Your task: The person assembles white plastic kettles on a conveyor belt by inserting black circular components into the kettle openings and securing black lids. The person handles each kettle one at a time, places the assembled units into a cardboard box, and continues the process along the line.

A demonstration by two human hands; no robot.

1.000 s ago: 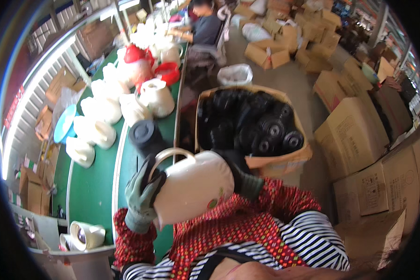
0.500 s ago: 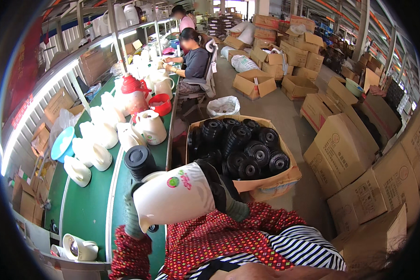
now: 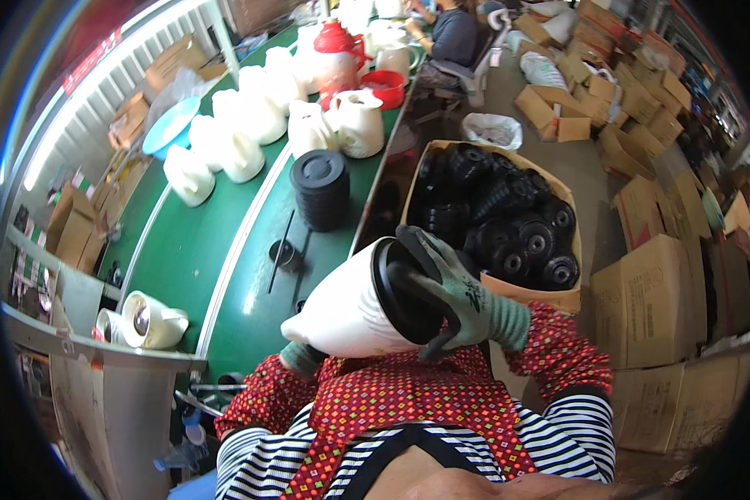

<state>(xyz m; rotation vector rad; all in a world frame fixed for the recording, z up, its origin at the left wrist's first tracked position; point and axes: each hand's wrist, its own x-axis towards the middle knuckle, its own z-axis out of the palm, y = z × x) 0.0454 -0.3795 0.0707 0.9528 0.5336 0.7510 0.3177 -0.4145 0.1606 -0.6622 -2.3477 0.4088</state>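
Note:
A white jug [image 3: 346, 304] lies tilted on its side before my chest, its spout end to the left and its bottom to the right. My left hand [image 3: 302, 358], in a grey-green glove, supports it from below; most of those fingers are hidden by the jug. At the bottom end a round black base [image 3: 408, 321] covers the jug. My right hand [image 3: 467, 308], in a matching glove with dark fingers, grips this base with its fingers over the rim. On the bench beyond stands a stack of black round bases [image 3: 321, 200].
White jugs [image 3: 242, 158] and a red one [image 3: 337, 54] stand along the green bench [image 3: 175, 275]. A small black cup [image 3: 285, 256] with a thin rod is close by. At right, a carton [image 3: 529, 298] holds many black bases. Beyond, a person [image 3: 452, 37] sits.
The jug has come lower and nearer my body, its bottom turned more toward me. My right hand now lies over the black base; my left has slid underneath. The view has tilted downward.

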